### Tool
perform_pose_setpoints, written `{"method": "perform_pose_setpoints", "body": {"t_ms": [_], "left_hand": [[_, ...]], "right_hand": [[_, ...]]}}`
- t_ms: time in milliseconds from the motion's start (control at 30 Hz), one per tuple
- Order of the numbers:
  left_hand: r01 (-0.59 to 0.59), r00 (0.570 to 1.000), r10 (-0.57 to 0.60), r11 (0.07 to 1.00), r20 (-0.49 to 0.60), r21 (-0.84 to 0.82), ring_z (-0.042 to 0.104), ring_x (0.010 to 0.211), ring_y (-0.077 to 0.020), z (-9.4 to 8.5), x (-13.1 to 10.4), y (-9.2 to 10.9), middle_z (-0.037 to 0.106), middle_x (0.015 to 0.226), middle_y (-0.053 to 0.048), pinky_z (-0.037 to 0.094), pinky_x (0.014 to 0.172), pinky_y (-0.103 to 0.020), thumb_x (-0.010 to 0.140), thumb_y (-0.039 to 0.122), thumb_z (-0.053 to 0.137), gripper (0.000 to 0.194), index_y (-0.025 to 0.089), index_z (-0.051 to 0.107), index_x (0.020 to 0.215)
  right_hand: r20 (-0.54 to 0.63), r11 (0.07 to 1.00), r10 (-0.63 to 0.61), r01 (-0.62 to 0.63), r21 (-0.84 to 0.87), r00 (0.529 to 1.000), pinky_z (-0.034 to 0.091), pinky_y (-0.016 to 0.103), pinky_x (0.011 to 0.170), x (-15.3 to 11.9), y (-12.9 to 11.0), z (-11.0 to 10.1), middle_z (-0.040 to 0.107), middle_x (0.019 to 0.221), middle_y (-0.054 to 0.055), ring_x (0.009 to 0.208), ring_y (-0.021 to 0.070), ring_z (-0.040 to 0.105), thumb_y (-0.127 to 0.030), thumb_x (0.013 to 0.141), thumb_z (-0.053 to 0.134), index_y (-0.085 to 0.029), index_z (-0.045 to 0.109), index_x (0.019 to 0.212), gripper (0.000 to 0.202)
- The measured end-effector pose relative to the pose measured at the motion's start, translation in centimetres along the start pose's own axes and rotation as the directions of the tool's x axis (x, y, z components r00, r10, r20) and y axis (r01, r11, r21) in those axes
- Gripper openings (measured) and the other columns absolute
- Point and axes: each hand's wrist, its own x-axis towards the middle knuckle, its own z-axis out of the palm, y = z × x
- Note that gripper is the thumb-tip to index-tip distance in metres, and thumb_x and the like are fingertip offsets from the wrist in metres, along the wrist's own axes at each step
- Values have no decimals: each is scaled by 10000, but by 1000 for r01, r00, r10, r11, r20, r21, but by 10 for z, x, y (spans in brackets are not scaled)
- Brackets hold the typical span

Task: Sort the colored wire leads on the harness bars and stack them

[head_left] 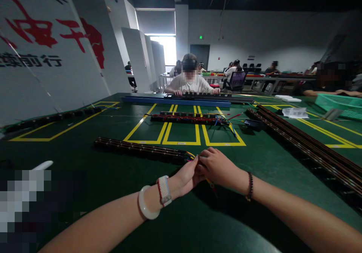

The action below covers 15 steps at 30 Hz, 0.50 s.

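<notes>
A long black bar with copper-coloured strips lies on the green table. Coloured wires come out of its right end. Around these wires my left hand is closed, palm partly turned up. My right hand meets it from the right, fingers bent and pressed together at the same wires. Below the hands hang wire ends, one with a ring-like tip. The fingers cover the exact spot being gripped.
Ahead, a wired black strip lies across yellow tape frames. Long black bars stretch along the right. At the far edge a person sits behind a blue rail. A green basket and white packet lie far right.
</notes>
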Motion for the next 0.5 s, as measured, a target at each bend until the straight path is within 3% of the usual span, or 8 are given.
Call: {"method": "perform_pose_setpoints", "body": {"t_ms": [100,233,367,500], "left_hand": [[4,998,-4,1000,61,3,578,597,-97,-4,1,-1,607,640,-9,459,674,-244,945,312,407,306,141,548,734],[-25,989,17,998,148,55,632,719,-148,-7,-1,0,664,723,-59,466,776,-302,906,412,469,341,127,583,758],[-17,986,-3,993,165,119,656,802,-174,-5,-7,2,686,849,-91,476,827,-343,908,413,464,329,116,601,874],[-49,986,18,982,167,184,666,828,-201,-3,-9,1,686,888,-117,490,823,-375,917,452,413,383,109,583,919]], "right_hand": [[65,991,97,-102,91,993,401,285,664,-1,7,-9,638,869,97,764,185,579,-366,887,493,-154,675,910,280],[202,973,168,-195,123,965,303,265,507,-1,16,-12,625,709,90,580,155,532,-472,893,452,-148,662,767,406],[331,918,114,-226,326,937,240,245,453,0,25,-12,593,621,50,472,94,415,-485,899,432,-150,623,707,431],[406,835,26,-243,493,913,254,220,449,2,32,-14,570,596,24,459,69,380,-435,912,418,-136,602,700,410]]}}
